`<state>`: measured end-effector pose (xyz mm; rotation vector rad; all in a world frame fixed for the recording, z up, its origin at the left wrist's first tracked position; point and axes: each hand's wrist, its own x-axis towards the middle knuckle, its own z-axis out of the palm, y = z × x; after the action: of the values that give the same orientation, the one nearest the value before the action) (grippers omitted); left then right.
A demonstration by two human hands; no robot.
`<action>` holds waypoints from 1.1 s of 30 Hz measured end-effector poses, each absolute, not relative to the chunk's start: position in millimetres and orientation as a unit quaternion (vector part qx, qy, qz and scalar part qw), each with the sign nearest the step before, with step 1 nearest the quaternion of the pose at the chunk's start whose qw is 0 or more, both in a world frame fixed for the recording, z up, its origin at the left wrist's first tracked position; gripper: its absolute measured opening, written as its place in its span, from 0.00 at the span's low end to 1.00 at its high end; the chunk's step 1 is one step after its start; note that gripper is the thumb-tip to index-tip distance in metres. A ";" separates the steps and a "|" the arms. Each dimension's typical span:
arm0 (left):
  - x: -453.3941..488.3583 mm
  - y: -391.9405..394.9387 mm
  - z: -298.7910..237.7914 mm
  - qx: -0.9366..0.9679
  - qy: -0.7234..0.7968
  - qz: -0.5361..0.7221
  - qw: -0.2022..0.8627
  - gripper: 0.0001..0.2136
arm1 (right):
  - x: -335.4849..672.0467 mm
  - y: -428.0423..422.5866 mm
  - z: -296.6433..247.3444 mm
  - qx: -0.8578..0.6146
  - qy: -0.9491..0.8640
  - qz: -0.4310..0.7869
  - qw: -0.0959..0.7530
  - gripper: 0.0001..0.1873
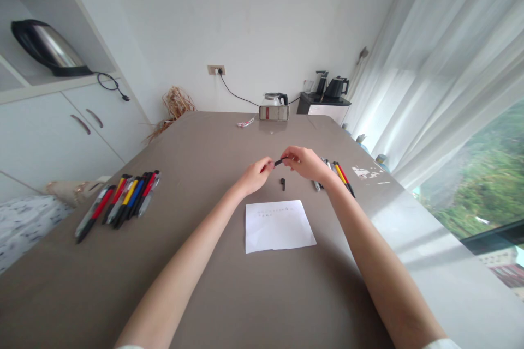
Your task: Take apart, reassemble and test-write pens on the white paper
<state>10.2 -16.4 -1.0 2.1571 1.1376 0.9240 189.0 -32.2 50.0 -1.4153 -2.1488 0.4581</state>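
Above the middle of the table, a slim black pen [279, 162] spans the gap between my two hands. Its one end is pinched in the fingers of my left hand [259, 170]. At the other end, the closed fingers of my right hand [302, 161] grip it; their tips partly hide that end. Below the hands a small black pen cap [283, 184] lies on the table. Closer to me is a white sheet of paper [279, 227] with rows of small handwriting near its top. Several pens [343, 175] lie beside my right wrist, partly covered by it.
A row of several red, yellow, blue and black pens [126, 199] lies at the left of the brown table [204, 283]. Toward the far edge stand a metal-fronted box [274, 113] and a glass pot [271, 99], with a crumpled wrapper [245, 122] nearby. Curtains [409, 82] hang at right.
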 end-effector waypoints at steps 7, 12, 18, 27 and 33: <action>12.6 -19.3 -0.2 0.793 0.434 0.333 0.266 0.16 | 180.9 -31.5 45.0 -0.568 -0.784 0.055 0.246 0.16; 12.2 -19.9 -1.8 0.801 0.438 0.327 0.243 0.13 | 174.8 -25.5 33.4 -0.613 -0.747 0.067 0.248 0.25; 10.4 -15.7 -5.0 0.808 0.425 0.322 0.249 0.16 | 178.1 -24.2 33.2 -0.607 -0.743 0.123 0.254 0.25; 9.4 -14.0 -5.9 0.816 0.401 0.311 0.276 0.14 | 185.0 -28.8 41.2 -0.568 -0.786 0.052 0.237 0.15; 4.4 -11.6 -5.3 0.840 0.392 0.317 0.200 0.12 | 180.7 -23.0 29.1 -0.587 -0.767 0.053 0.255 0.20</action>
<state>4.4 -11.6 -5.3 2.3477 1.0957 0.8863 180.7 -23.0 29.1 -1.5940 -2.0817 0.1431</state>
